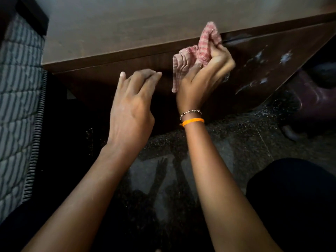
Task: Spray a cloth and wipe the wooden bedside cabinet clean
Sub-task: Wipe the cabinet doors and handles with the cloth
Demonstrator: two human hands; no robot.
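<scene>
The dark wooden bedside cabinet [112, 39] fills the upper half of the view, its top edge running diagonally and its front panel below it. White smears show on the right part of the front panel [263, 57]. My right hand [205, 77] is shut on a bunched pink checked cloth [192, 51], held against the cabinet's front just under the top edge. My left hand [132, 104] hovers to the left of it, fingers apart and empty, close to the front panel. No spray bottle is in view.
A striped quilted mattress [18, 99] stands along the left edge, against the cabinet's side. Dark speckled floor [245, 135] lies below. A purple plastic object [312, 99] sits on the floor at the right. My dark-clothed knee [294, 197] is at lower right.
</scene>
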